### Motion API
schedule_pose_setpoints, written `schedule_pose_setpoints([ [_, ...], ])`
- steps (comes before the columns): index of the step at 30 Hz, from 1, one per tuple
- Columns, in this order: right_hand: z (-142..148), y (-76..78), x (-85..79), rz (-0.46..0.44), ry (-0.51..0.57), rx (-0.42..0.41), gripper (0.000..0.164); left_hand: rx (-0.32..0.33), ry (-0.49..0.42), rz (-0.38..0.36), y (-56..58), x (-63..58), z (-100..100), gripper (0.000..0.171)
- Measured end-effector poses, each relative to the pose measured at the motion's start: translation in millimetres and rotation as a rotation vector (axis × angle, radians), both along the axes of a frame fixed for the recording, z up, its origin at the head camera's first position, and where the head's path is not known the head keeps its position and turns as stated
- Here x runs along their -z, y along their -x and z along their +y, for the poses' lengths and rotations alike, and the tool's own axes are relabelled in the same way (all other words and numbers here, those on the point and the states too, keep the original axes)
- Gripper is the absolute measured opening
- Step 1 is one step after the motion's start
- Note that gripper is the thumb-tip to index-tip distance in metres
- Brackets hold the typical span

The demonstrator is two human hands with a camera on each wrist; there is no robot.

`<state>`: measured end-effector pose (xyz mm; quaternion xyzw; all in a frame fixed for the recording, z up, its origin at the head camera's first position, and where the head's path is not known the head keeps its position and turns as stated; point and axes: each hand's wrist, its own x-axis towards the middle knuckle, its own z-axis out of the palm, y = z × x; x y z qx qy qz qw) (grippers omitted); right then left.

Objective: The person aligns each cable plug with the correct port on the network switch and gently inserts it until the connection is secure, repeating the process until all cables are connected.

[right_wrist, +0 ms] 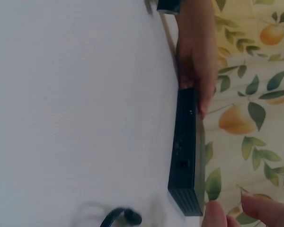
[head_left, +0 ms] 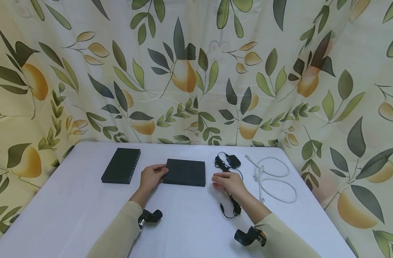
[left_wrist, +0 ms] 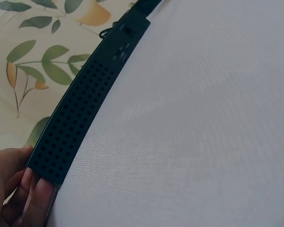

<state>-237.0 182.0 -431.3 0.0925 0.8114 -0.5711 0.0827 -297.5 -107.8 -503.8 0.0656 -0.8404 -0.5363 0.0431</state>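
A flat black network switch (head_left: pixel 185 172) is near the middle of the white table. My left hand (head_left: pixel 151 177) pinches its left end, thumb on top and fingers below, as the left wrist view shows. Round vent holes cover much of the side of the switch (left_wrist: pixel 75 118) there, with small sockets toward the far end. Just off its right end is my right hand (head_left: pixel 230 183), fingers loosely bent and holding nothing. The right wrist view has the fingers of the right hand (right_wrist: pixel 270 213) beside the end of the switch (right_wrist: pixel 184 146).
Another black box (head_left: pixel 121 165) with ports along one side lies at the left. Behind and under my right forearm are a black power adapter (head_left: pixel 233 161) and its cord (head_left: pixel 236 208). Farther right lies a looped white cable (head_left: pixel 290 184). A patterned curtain (head_left: pixel 196 125) borders the table (head_left: pixel 77 215).
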Motion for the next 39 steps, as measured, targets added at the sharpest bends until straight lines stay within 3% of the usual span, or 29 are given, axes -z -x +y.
schedule_pose_setpoints([
  [7, 25, -25.5, -2.1, -0.093, 0.045, -0.066, 0.036, -0.002, 0.005, 0.019, -0.7, 0.6, -1, 0.032],
  [13, 33, -42.5, 4.6, -0.145, -0.001, -0.094, 0.035, -0.001, -0.005, 0.017, -0.2, 0.8, 0, 0.031],
  [19, 35, -51.6, 9.3, -0.107, -0.061, -0.105, 0.031, 0.000, 0.001, 0.020, -0.9, 2.0, -1, 0.031],
  [28, 28, -52.8, 14.6, -0.073, -0.190, -0.072, 0.020, 0.006, -0.005, 0.020, -3.1, -0.2, -2, 0.031],
  [39, 29, -61.4, 23.4, -0.001, -0.168, -0.138, 0.020, -0.002, 0.001, 0.028, -2.1, 2.8, 0, 0.030],
])
